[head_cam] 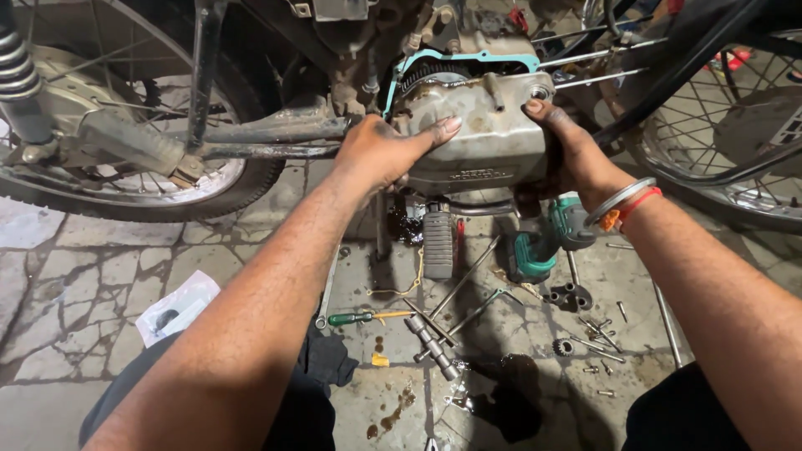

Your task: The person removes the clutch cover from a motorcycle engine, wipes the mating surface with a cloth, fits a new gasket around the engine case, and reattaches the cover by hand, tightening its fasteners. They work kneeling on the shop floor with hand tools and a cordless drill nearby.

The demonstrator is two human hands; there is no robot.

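The grey engine cover (pixel 472 125) is sitting against the motorcycle engine, over a teal gasket (pixel 468 58). The left hand (pixel 384 150) is pressing it, fingers together; the right hand (pixel 568 146) is gripping its right edge. A green power tool (pixel 543 238) is lying below.

Tools (pixel 434 321) and footrest (pixel 439 240) beneath hands (pixel 380 150)

The right hand (pixel 568 146) hides the engine cover's (pixel 476 134) right end; the rear wheel (pixel 125 125) runs off the left edge; the small bolts (pixel 597 347) are too tiny to distinguish.
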